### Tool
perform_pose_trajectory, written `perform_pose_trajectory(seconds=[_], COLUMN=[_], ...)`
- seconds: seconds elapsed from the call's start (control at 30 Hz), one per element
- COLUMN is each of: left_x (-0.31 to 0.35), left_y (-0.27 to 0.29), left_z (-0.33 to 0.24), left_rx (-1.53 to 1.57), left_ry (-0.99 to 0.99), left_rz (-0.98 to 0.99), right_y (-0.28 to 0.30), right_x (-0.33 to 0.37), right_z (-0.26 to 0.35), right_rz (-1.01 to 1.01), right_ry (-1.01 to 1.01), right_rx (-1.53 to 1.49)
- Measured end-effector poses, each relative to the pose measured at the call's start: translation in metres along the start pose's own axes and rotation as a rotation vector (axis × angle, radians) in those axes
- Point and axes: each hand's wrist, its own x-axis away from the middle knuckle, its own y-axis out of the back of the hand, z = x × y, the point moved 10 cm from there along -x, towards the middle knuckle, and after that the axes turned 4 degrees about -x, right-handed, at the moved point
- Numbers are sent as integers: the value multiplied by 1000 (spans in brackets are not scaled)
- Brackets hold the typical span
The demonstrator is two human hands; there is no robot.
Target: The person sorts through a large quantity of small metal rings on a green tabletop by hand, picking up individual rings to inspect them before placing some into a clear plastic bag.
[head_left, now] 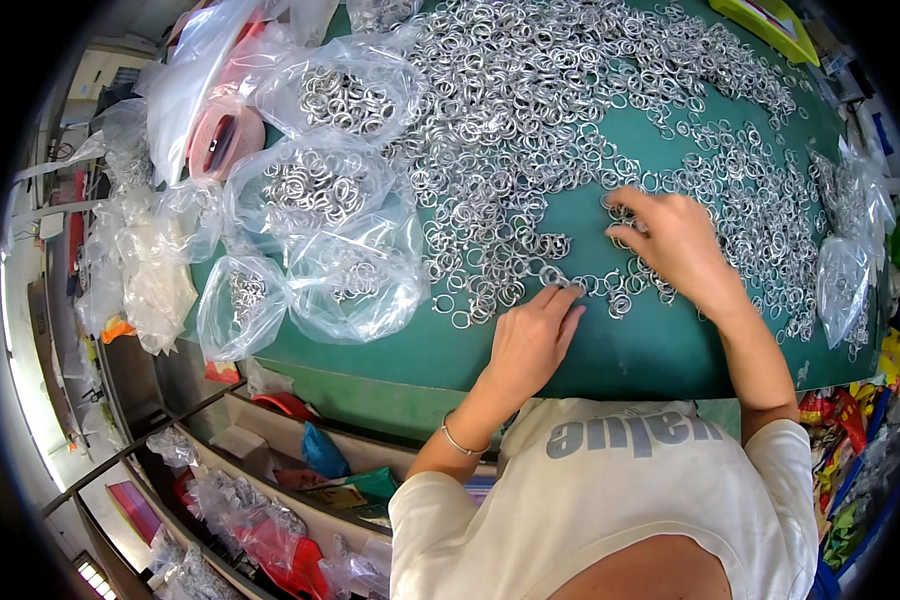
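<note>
Small silver metal rings [500, 90] lie in a wide heap across the green tabletop [630, 350]. My left hand [530, 340] rests near the table's front edge, its slightly bent fingertips touching a few rings [550, 274] at the heap's near side. Its thumb sits a little apart from the index finger, and nothing shows as gripped. To the right and farther in, my right hand [675, 240] is open over the rings, with thumb and index finger spread. A ring [610, 200] lies by its index fingertip; the other fingers are partly hidden under the hand.
Clear plastic bags holding rings [320, 190] stand on the left, beside a pink basket [227, 140]. More bagged rings [845, 260] lie at the right edge. A yellow-green tray [770, 25] sits far right. Below the table's front edge, an open drawer [320, 480] holds assorted items.
</note>
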Motion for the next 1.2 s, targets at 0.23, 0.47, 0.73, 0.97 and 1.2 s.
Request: perform_pose_trajectory(seconds=[0.23,0.47,0.73,0.97,1.2], left_x=[5,15,15,-11,-39], left_y=[36,-1,49,46,23], left_z=[50,11,49,45,45], left_rx=[-345,-200,-130,-202,-296], left_ry=[287,122,308,184,166], left_rz=[-189,21,-291,-273,-107], right_y=[-50,-24,-59,-60,-68], right_x=[-5,-17,-41,-22,-14], right_z=[26,26,49,-7,-12], right_rz=[171,27,-123,205,211], right_ry=[127,86,268,-337,-480], right_rx=[51,-48,-195,-1845,-1727])
